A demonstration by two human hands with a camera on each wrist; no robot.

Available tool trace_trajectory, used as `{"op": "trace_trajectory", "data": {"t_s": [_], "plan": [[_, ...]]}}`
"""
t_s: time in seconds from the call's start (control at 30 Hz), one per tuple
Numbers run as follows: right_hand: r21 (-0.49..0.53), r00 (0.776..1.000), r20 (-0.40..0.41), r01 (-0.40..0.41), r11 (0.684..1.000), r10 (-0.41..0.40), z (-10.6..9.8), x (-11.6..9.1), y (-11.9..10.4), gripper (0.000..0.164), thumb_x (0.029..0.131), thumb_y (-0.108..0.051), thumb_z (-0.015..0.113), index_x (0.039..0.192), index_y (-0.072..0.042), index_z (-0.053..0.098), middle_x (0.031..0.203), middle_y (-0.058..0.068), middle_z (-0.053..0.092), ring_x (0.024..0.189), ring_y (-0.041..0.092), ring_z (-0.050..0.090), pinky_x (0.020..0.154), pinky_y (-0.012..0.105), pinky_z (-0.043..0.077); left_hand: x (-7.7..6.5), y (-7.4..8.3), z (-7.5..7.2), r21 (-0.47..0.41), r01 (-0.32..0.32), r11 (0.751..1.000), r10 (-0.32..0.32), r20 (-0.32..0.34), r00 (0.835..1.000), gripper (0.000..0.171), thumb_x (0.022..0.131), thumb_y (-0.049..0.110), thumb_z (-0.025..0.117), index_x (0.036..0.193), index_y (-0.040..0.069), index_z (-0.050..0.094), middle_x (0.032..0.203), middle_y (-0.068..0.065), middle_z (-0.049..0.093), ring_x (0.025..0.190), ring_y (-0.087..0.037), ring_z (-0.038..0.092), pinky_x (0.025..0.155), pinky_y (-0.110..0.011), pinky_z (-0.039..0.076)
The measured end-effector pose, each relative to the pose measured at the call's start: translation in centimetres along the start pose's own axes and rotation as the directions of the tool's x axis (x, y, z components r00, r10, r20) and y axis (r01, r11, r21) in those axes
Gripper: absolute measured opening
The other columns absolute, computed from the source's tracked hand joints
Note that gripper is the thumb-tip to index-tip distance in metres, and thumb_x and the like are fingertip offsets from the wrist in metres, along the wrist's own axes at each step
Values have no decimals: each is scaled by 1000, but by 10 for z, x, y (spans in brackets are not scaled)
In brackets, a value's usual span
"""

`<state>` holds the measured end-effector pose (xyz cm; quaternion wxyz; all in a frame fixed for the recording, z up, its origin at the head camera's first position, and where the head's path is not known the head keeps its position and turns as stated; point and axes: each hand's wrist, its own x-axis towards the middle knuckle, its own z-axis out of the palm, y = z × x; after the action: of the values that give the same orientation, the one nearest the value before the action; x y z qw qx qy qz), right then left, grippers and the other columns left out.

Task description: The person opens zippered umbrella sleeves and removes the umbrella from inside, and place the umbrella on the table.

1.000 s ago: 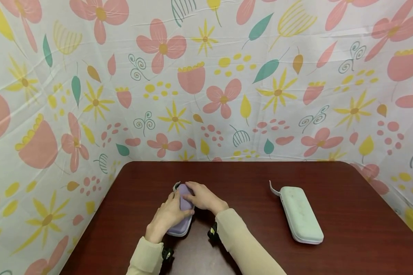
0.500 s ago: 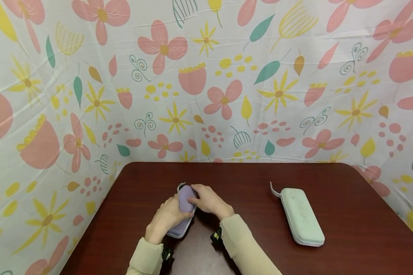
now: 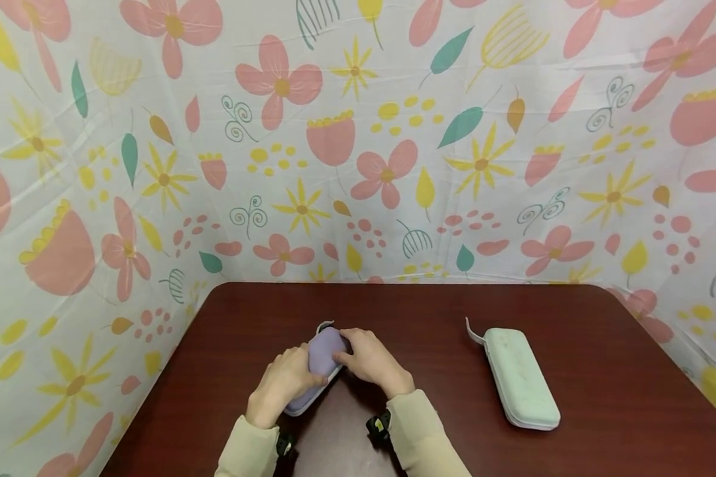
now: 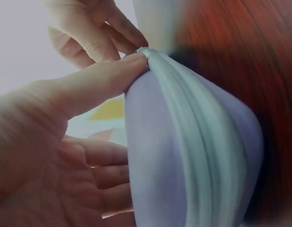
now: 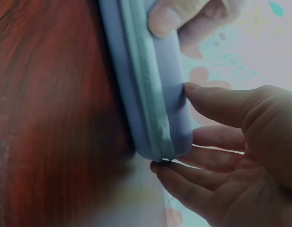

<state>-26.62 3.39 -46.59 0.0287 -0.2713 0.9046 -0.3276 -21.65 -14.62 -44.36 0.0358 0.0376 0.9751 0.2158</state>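
Note:
A purple zippered case (image 3: pixel 325 352) lies on the table, slanting away to the right, with a short pale strap (image 3: pixel 325 325) at its far end. Across its near half, my left hand (image 3: pixel 282 383) grips it, thumb on the right side and fingers over the left. My right hand (image 3: pixel 374 361) holds the far end between thumb and fingers. In the left wrist view the pale zipper band (image 4: pixel 198 137) runs along the side, apparently closed. The right wrist view has my right fingertips (image 5: pixel 160 169) at the case's end corner, by the zipper; whether they pinch a pull tab is unclear.
A mint-green zippered case (image 3: pixel 522 377) with a pale strap (image 3: pixel 473 331) lies on the right of the dark red-brown table (image 3: pixel 417 371). Behind and beside the table hangs a floral curtain (image 3: pixel 346 172).
The purple case has turned clockwise, its far end swinging right and slightly nearer. My right hand has moved right and nearer along with it; my left hand stays on the near half.

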Motion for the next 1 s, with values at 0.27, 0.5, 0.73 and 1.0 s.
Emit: {"op": "trace_trajectory", "data": {"t_s": [0.27,0.5,0.73,1.0], "plan": [[15,999,-39,2,1000,-1,-9,-6,5,31,97,-14,61,125,2,63,123,17,63,118,32,56,94,44,46,-1,0,0,21,-39,999,39,32,999,74,72,26,83,131,-8,52,105,-18,63,85,-34,61,74,-51,48],[33,996,-82,43,999,-40,-13,-6,14,21,97,-4,58,115,-2,69,113,11,68,109,27,62,87,42,50,-3,0,-1,1,-74,997,74,57,996,82,72,21,83,138,-11,45,125,-23,57,102,-38,59,86,-54,45],[35,993,-112,50,998,-46,-12,-6,21,22,97,1,55,110,-4,72,108,8,70,104,24,65,83,38,52,-5,2,-3,27,-137,990,135,68,989,81,71,20,82,137,-11,47,127,-25,56,108,-37,57,91,-53,43],[26,995,-85,46,999,-44,-10,-5,25,25,97,4,52,112,-2,71,110,10,70,107,26,64,86,39,51,-6,-1,-2,51,-183,982,178,84,980,80,71,20,82,137,-9,47,129,-23,55,109,-37,56,92,-53,42]]}}
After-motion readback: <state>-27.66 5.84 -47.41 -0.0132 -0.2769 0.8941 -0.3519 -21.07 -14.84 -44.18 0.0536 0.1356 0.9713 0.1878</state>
